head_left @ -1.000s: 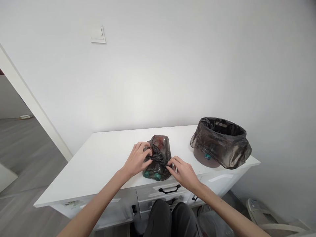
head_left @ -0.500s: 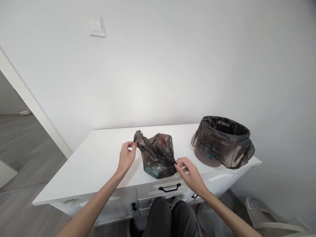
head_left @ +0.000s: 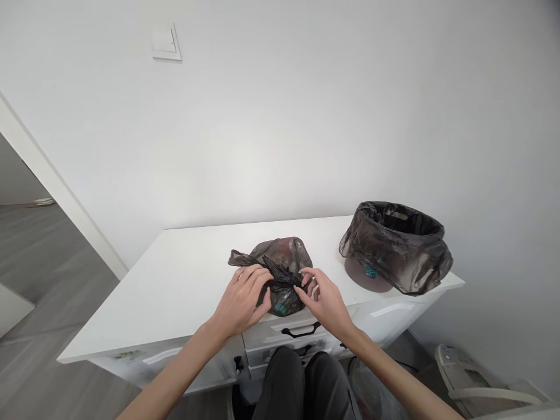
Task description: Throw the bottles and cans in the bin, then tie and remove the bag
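Note:
A small dark translucent plastic bag (head_left: 286, 256) with rubbish inside lies near the front edge of a white desk (head_left: 175, 286). Both of my hands are on its gathered top. My left hand (head_left: 242, 297) pinches one twisted handle of the bag, with a loose flap sticking out to the left. My right hand (head_left: 324, 300) pinches the other handle at the bag's right side. The two handles cross between my fingers.
A small bin (head_left: 396, 245) lined with a dark bag stands at the desk's right end. Drawers with a black handle (head_left: 300, 332) sit below the desk front. My knees (head_left: 301, 379) are under it. A wall switch (head_left: 165, 44) is at upper left; a white appliance (head_left: 464, 373) sits on the floor.
A second ago both hands were at the bag's top. They then pulled the two handles apart sideways. Now they have come back together over the bag with the handles crossed.

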Demonstrator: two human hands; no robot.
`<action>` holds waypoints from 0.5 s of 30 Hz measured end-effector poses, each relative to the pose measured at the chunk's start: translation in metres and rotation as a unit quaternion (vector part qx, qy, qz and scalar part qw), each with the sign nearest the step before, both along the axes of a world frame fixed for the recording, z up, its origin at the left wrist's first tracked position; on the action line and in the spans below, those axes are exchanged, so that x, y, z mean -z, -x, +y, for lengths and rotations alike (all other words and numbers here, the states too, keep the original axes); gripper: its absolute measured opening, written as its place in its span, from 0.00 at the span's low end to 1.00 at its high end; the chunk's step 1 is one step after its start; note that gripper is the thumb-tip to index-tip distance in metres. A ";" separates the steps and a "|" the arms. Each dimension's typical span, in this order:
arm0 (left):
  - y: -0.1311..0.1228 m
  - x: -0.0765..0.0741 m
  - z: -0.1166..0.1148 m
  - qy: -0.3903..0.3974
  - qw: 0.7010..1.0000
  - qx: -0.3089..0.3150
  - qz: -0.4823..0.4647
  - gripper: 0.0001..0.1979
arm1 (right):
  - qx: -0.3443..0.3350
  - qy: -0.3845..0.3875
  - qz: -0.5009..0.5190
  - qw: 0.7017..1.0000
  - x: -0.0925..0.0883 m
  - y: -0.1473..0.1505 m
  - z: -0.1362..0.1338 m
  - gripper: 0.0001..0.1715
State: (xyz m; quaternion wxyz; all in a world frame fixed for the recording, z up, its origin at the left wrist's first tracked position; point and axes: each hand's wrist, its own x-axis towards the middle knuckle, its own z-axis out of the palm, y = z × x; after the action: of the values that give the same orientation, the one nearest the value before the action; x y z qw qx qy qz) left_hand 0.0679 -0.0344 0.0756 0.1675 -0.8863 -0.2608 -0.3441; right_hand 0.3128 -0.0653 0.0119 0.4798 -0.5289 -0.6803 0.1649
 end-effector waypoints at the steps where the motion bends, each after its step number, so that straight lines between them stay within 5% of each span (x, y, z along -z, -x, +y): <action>1: -0.002 0.001 0.001 0.030 0.999 -0.001 0.037 0.11 | 0.003 0.007 0.005 1.000 0.000 0.001 0.002 0.18; 8: 0.004 0.021 0.008 0.161 0.968 -0.035 0.190 0.16 | 0.042 0.027 0.098 0.994 -0.001 0.004 0.012 0.14; 15: 0.006 0.031 0.002 0.201 0.937 -0.154 0.239 0.22 | 0.048 0.037 0.162 0.985 0.007 0.001 0.017 0.15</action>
State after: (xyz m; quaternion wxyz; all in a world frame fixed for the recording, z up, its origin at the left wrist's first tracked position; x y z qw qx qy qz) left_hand 0.0616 -0.0323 0.0451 0.0945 -0.9067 -0.4098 -0.0324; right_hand 0.3115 -0.0481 0.0046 0.5711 -0.5444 -0.5608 0.2509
